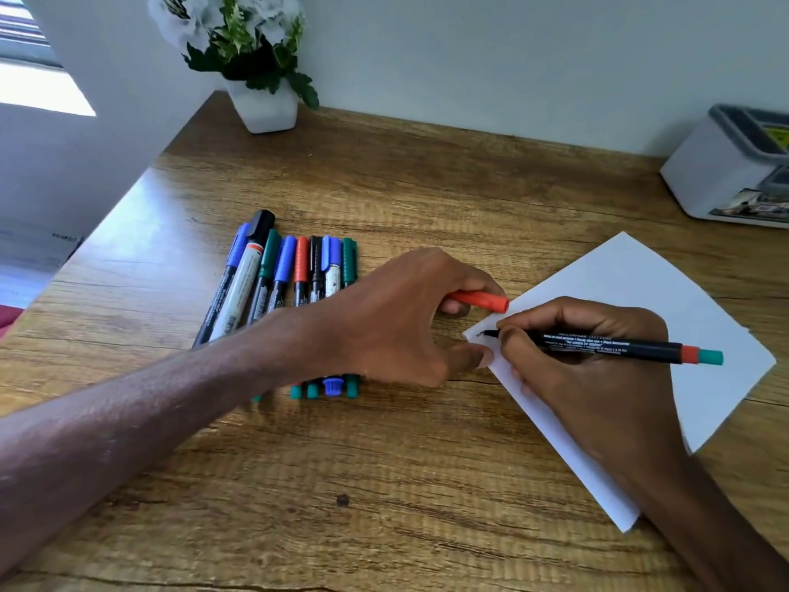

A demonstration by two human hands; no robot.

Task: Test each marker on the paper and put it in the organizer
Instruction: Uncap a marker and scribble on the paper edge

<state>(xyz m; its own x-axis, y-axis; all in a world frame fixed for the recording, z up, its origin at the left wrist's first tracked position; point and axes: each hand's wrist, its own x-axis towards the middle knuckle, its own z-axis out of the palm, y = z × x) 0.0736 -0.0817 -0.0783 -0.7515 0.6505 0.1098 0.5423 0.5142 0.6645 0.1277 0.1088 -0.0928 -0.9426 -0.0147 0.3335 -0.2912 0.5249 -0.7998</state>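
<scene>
A white sheet of paper [649, 301] lies at an angle on the wooden desk [384, 484]. My right hand [585, 369] grips an uncapped black-barrelled marker [615, 346] with a red band and teal end; its tip touches the paper's left corner, where small marks show. My left hand [397, 318] holds the marker's red cap [480, 300] in its fingers while the thumb presses the paper's edge. Several capped markers [281, 284] in blue, green, red and black lie side by side to the left, partly hidden by my left arm. The white and grey organizer [726, 173] stands at the far right.
A white pot of artificial flowers [264, 106] stands at the back of the desk against the wall. The desk's left edge drops off beside a white wall panel [64, 173].
</scene>
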